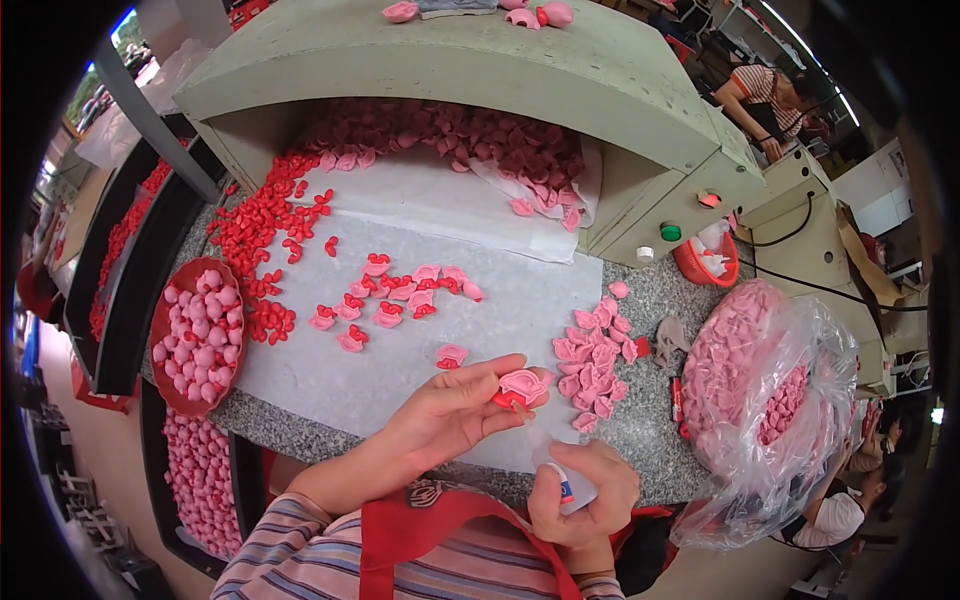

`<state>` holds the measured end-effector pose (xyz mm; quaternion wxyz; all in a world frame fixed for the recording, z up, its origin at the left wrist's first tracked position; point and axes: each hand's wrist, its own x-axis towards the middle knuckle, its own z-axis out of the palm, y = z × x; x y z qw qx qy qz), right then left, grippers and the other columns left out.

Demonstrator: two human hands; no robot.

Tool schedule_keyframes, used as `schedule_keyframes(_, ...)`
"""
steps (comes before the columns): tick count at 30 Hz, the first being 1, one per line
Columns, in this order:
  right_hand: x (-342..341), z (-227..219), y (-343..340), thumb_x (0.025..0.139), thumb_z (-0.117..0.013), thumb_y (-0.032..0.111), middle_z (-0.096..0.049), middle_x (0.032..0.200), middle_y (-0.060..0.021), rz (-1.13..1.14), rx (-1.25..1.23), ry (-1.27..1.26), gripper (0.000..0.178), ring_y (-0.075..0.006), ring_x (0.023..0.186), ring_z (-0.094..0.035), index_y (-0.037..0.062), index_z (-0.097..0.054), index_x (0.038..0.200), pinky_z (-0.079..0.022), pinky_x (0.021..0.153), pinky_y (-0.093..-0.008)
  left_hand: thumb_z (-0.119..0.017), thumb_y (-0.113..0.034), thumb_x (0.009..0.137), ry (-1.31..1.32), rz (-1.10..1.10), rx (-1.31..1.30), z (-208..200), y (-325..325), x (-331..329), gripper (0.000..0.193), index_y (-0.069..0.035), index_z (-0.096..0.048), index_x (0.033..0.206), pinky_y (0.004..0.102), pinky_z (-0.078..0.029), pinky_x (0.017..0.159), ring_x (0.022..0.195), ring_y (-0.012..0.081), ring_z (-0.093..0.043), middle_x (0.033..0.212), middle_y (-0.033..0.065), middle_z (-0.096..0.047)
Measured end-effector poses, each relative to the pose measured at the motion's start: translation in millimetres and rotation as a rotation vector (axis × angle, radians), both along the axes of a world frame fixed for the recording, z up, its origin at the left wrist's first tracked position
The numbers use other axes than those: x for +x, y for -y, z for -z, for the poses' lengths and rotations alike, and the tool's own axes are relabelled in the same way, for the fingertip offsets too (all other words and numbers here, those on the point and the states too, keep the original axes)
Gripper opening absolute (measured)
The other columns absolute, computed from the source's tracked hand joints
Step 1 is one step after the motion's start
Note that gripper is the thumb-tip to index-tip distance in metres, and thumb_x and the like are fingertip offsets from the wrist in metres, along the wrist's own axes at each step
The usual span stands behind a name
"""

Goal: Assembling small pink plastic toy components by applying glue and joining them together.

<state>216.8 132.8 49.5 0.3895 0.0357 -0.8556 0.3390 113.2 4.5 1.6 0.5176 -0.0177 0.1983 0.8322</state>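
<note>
Pinched in the fingers of my left hand (440, 412) is a pink curved plastic piece (524, 382) with a red piece (508, 399) against its lower side. My right hand (603, 492) is wrapped round a small whitish squeeze bottle (578, 488), its narrow end pointing up toward the pink piece; whether they touch I cannot tell. Several pink pieces paired with red ones (388, 316) lie on the white sheet (310, 385) beyond my left hand. To the right of the held piece is a pile of loose pink pieces (592, 362).
A pale green metal cabinet (430, 55) arches over more pink pieces. Red pieces (262, 215) are heaped at left, beside a red bowl (190, 400) of pink parts. Right stand a plastic bag (810, 345) of pink pieces and a red basket (690, 265). Other people sit farther off.
</note>
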Motion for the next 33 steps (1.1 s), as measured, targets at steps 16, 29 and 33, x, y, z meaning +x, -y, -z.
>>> schedule_keyframes(16,-1.5,0.5,-0.5,0.060,-0.064,0.000,-0.055,0.059,-0.0044,-0.022,-0.027,0.029,0.029,-0.0158,0.042,-0.049,0.0038,-0.057,0.088,-0.038,0.040,-0.0243,-0.055,-0.017,0.084,-0.027,0.012,-0.016,-2.5,0.1,0.9,0.039,-0.003,-0.048,0.120,0.0393,-0.038,0.096,0.113,0.0304,-0.048,0.124,0.0168,-0.047)
schedule_keyframes(29,-1.9,1.0,-2.5,0.059,-0.064,-0.001,-0.051,0.054,-0.0035,-0.049,-0.045,-0.007,0.030,-0.0154,0.039,-0.046,0.0029,-0.056,0.088,-0.035,0.038,-0.0243,-0.051,-0.016,0.088,-0.038,0.022,0.015,-2.8,-0.1,0.9,0.045,0.004,-0.037,0.125,0.0375,-0.039,0.096,0.116,0.0289,-0.045,0.129,0.0191,-0.040)
schedule_keyframes(33,-2.6,0.7,-2.4,0.059,-0.064,-0.001,-0.051,0.054,-0.0034,-0.058,-0.047,-0.023,0.031,-0.0152,0.039,-0.046,0.0030,-0.057,0.089,-0.035,0.038,-0.0244,-0.053,-0.017,0.086,-0.033,0.019,0.004,-3.0,-0.5,1.3,0.041,0.000,-0.043,0.122,0.0374,-0.039,0.096,0.113,0.0291,-0.047,0.126,0.0179,-0.044)
